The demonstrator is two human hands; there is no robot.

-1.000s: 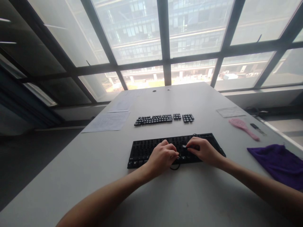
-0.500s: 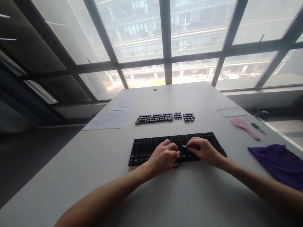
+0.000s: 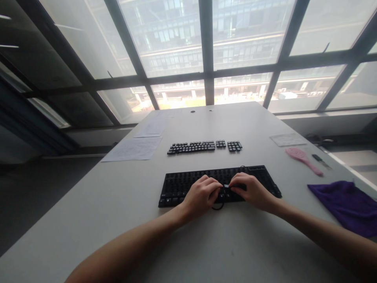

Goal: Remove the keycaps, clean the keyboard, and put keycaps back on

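A black keyboard [image 3: 182,184] with most keycaps taken off lies on the white table [image 3: 224,243] in front of me. My left hand [image 3: 202,195] rests on its middle with curled fingers. My right hand [image 3: 251,191] sits just to the right, fingertips pinched on a small key puller tool [image 3: 226,186] between both hands. A thin dark wire loop [image 3: 218,207] pokes out below the keyboard's front edge. Removed keycaps [image 3: 204,146] are laid out in rows farther back.
Paper sheets [image 3: 132,149] lie at the back left. On the right are a pink brush [image 3: 303,159], a small dark tool [image 3: 319,159], a white sheet [image 3: 287,139] and a purple cloth [image 3: 347,204]. Large windows stand beyond the table's far edge.
Both hands have drawn closer together over the keyboard's middle; my right hand's fingertips moved slightly left toward the left hand. Nothing else has moved.
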